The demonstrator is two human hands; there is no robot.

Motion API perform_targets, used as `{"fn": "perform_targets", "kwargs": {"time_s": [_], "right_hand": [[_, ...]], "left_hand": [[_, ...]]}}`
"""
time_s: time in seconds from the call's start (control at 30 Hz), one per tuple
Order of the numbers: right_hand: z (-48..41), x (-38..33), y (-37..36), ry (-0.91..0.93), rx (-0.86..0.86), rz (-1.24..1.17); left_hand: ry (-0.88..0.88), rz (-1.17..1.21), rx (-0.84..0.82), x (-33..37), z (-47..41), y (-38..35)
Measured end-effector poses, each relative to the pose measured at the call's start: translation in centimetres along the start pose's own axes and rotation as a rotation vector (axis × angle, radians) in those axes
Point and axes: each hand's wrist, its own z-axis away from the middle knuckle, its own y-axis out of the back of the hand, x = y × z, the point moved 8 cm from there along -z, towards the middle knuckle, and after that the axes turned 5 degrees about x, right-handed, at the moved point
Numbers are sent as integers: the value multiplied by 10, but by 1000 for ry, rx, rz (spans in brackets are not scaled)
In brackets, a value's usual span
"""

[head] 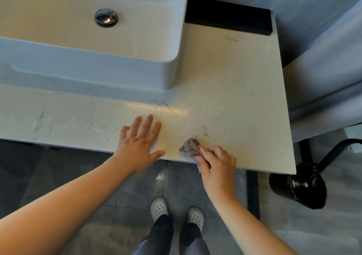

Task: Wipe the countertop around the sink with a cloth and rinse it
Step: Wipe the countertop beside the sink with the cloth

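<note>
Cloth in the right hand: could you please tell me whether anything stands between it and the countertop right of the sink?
Nothing visible does. The right hand grips the cloth at the front edge of the countertop; the left hand rests flat to its left, off that path.

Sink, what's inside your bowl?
Inside the sink only a shiny round drain plug shows. The bowl's left and far parts lie outside the picture, so whatever is there cannot be seen.

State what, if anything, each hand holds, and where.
The right hand pinches the grey cloth at its near end; the left hand holds nothing, lying flat on the countertop.
</note>
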Motion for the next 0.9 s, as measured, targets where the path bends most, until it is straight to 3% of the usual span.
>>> {"fn": "perform_targets", "kwargs": {"time_s": [0.27,0.4,0.6,0.9], "right_hand": [[-24,-2,22,-113,9,-224],[-87,0,33,-97,88,-153],[-168,14,5,-141,21,-111],[-186,14,-35,-64,-42,-32]], "left_hand": [[13,-31,-63,5,-1,3],[31,-33,-111,7,-3,3],[61,-6,-143,7,-1,0],[115,57,-161,9,-2,0]]}}
